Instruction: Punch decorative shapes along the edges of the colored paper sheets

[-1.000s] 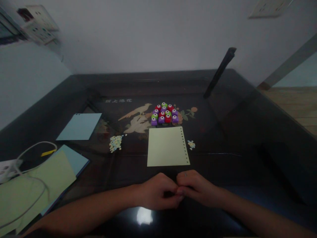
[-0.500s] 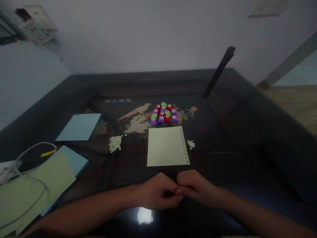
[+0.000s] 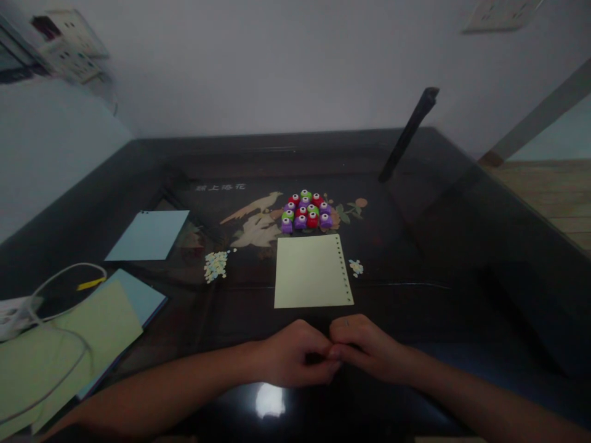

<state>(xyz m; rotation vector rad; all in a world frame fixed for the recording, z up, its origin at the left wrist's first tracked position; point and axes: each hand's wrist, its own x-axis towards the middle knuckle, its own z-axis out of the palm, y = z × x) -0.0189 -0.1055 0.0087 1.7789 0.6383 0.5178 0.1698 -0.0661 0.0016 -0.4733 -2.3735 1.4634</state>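
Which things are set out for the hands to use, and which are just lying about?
Probably for use, laid out before the left hand and right hand:
punched pale yellow sheet
toys with eyes
bigger pile of little pieces
smaller pile

Probably just lying about:
blue sheet
stacked papers
white cable

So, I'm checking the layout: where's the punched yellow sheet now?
In the head view, the punched yellow sheet lies near centre, between the eye-topped toys and the left hand and right hand.
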